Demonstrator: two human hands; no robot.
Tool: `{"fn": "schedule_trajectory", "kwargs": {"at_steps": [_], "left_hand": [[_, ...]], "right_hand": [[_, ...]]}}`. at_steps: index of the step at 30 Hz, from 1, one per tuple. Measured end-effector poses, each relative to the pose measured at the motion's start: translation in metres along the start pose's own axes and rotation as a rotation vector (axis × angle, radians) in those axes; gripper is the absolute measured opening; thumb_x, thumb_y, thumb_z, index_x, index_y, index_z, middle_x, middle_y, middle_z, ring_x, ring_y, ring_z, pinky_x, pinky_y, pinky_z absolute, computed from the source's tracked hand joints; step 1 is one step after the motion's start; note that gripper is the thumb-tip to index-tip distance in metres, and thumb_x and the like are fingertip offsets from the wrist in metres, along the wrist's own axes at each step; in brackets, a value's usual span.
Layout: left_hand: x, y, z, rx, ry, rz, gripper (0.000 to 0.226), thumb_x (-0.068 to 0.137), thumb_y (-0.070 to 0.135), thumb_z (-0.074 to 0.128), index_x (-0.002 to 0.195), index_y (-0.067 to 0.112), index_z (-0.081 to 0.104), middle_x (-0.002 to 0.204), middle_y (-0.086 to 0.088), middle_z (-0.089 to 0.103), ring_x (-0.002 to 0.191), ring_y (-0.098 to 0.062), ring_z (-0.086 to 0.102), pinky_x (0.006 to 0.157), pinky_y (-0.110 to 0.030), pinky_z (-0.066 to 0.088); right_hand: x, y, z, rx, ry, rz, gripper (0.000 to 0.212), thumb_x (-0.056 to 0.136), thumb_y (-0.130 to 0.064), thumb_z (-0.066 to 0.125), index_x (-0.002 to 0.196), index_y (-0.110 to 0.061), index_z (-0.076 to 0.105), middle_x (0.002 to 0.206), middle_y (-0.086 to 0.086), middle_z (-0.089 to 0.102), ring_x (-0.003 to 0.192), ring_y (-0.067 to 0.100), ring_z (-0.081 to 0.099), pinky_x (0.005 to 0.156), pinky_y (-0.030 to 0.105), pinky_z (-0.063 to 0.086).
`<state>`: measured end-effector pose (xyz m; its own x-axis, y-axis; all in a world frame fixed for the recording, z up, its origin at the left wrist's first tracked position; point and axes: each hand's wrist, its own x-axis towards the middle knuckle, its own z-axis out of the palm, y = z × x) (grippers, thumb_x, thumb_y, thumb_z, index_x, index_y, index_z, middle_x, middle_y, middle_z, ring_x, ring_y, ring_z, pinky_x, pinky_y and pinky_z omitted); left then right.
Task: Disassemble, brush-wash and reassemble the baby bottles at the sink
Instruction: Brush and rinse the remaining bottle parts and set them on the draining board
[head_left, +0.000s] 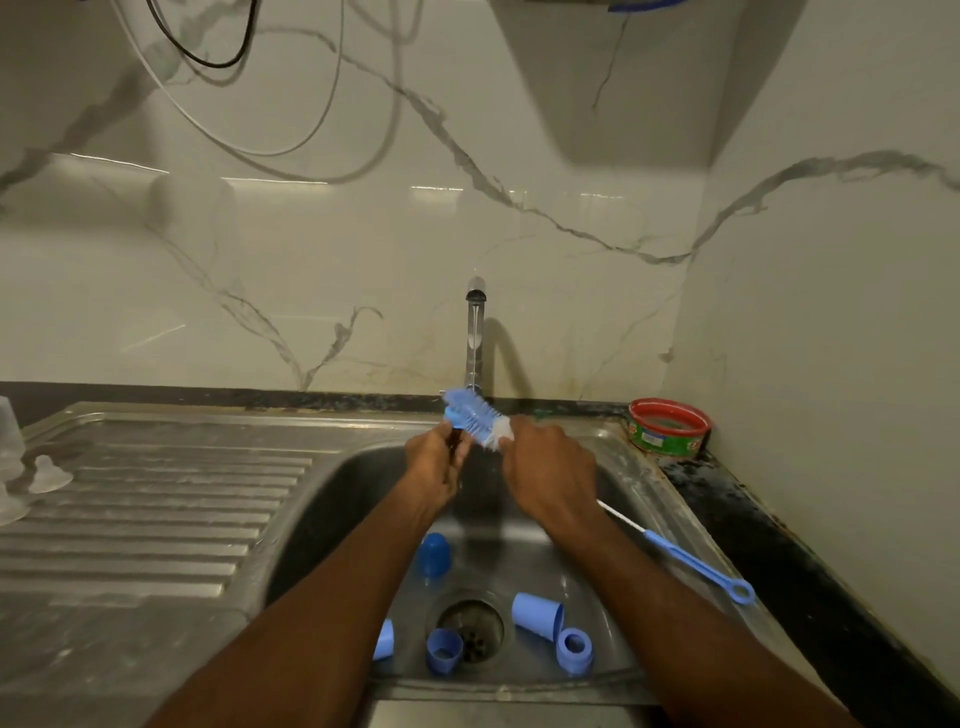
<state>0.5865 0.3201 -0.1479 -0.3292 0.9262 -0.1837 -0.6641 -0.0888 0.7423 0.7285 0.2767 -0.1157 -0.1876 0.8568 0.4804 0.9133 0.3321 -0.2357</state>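
Note:
Over the steel sink (332, 499), below the tap (475, 338), my left hand (436, 462) grips the dark handle of a blue bottle brush (472, 413). My right hand (550, 475) pinches the white end of the bristles; whether it holds a small clear part there I cannot tell. In the basin lie a dark blue cap (434, 555), a light blue cap on its side (537, 618), two blue screw collars (444, 649) (574, 649) and another light blue piece (384, 640) half hidden by my left arm. Clear teats (49, 475) rest on the drainboard (156, 519).
A thin blue nipple brush (691, 558) lies across the sink's right rim. A red-rimmed green tub (667, 427) sits in the back right corner on the dark counter. A clear bottle (10, 436) stands at the far left edge. The drain (470, 626) is at the basin's front.

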Motion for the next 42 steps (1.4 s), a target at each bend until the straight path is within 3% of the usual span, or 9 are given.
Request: {"fn": "schedule_trajectory", "kwargs": {"at_steps": [3, 7, 9, 15, 23, 27, 32, 38, 42], "left_hand": [[0.004, 0.004, -0.005, -0.042, -0.023, -0.063, 0.021, 0.104, 0.008, 0.047, 0.098, 0.0, 0.065, 0.09, -0.016, 0.07, 0.072, -0.02, 0.07, 0.066, -0.031, 0.062], [-0.01, 0.001, -0.002, -0.004, -0.136, -0.181, 0.027, 0.105, 0.012, 0.04, 0.106, 0.001, 0.064, 0.076, -0.011, 0.072, 0.074, -0.018, 0.068, 0.074, -0.035, 0.062], [-0.013, -0.001, 0.001, 0.015, -0.164, -0.186, 0.028, 0.105, 0.013, 0.041, 0.113, -0.001, 0.064, 0.089, -0.013, 0.072, 0.085, -0.021, 0.067, 0.065, -0.033, 0.062], [0.002, 0.002, -0.004, -0.059, -0.036, -0.036, 0.026, 0.106, 0.013, 0.047, 0.119, -0.003, 0.062, 0.111, -0.02, 0.071, 0.106, -0.03, 0.069, 0.083, -0.033, 0.059], [-0.015, -0.002, 0.0, 0.354, -0.293, -0.071, 0.021, 0.101, 0.011, 0.052, 0.109, 0.002, 0.069, 0.095, -0.011, 0.075, 0.089, -0.021, 0.068, 0.084, -0.034, 0.057], [-0.007, -0.004, 0.002, 0.262, -0.114, 0.013, 0.016, 0.101, 0.007, 0.055, 0.104, 0.002, 0.069, 0.09, -0.01, 0.076, 0.084, -0.019, 0.072, 0.065, -0.026, 0.061], [0.001, -0.002, -0.009, 0.232, 0.043, 0.099, 0.013, 0.1, 0.013, 0.06, 0.095, 0.005, 0.068, 0.093, -0.014, 0.075, 0.091, -0.024, 0.073, 0.079, -0.03, 0.06], [-0.008, 0.001, -0.004, 0.115, -0.193, -0.028, 0.021, 0.099, 0.012, 0.06, 0.111, -0.003, 0.069, 0.099, -0.02, 0.076, 0.089, -0.024, 0.075, 0.071, -0.027, 0.062], [-0.015, 0.006, 0.003, 0.1, -0.198, 0.024, 0.02, 0.098, 0.016, 0.063, 0.104, -0.001, 0.07, 0.083, -0.015, 0.074, 0.079, -0.02, 0.07, 0.077, -0.033, 0.063]], "right_hand": [[-0.003, -0.006, 0.005, -0.028, -0.009, -0.078, 0.026, 0.101, -0.039, 0.051, 0.122, -0.024, 0.056, 0.113, 0.006, 0.069, 0.098, 0.028, 0.067, 0.073, 0.035, 0.046], [0.009, -0.007, 0.001, -0.028, 0.05, 0.039, 0.026, 0.104, -0.037, 0.046, 0.123, -0.022, 0.054, 0.114, 0.008, 0.069, 0.101, 0.03, 0.067, 0.074, 0.036, 0.045], [0.011, -0.003, -0.001, -0.024, 0.047, 0.06, 0.027, 0.104, -0.04, 0.044, 0.122, -0.023, 0.054, 0.114, 0.008, 0.069, 0.102, 0.031, 0.067, 0.075, 0.037, 0.045], [-0.001, 0.007, -0.003, 0.005, -0.007, 0.007, 0.032, 0.099, -0.044, 0.047, 0.119, -0.024, 0.062, 0.112, 0.007, 0.069, 0.1, 0.029, 0.066, 0.075, 0.036, 0.047], [0.008, 0.012, -0.007, 0.01, -0.018, 0.069, 0.028, 0.1, -0.041, 0.052, 0.119, -0.023, 0.062, 0.112, 0.003, 0.07, 0.097, 0.023, 0.065, 0.07, 0.03, 0.037], [0.004, 0.015, -0.007, -0.007, 0.006, 0.054, 0.029, 0.1, -0.041, 0.051, 0.122, -0.026, 0.061, 0.115, 0.003, 0.069, 0.1, 0.025, 0.066, 0.073, 0.033, 0.042], [-0.002, 0.001, 0.003, -0.011, -0.061, -0.064, 0.028, 0.101, -0.037, 0.053, 0.126, -0.026, 0.058, 0.116, 0.005, 0.068, 0.101, 0.027, 0.066, 0.073, 0.033, 0.042], [0.003, -0.011, 0.001, -0.139, 0.039, -0.063, 0.03, 0.102, -0.034, 0.054, 0.13, -0.025, 0.045, 0.106, 0.005, 0.068, 0.083, 0.023, 0.062, 0.064, 0.035, 0.04], [0.008, 0.001, -0.009, -0.143, 0.094, 0.018, 0.031, 0.104, -0.031, 0.051, 0.134, -0.024, 0.044, 0.11, 0.009, 0.069, 0.093, 0.03, 0.069, 0.067, 0.036, 0.044]]}}
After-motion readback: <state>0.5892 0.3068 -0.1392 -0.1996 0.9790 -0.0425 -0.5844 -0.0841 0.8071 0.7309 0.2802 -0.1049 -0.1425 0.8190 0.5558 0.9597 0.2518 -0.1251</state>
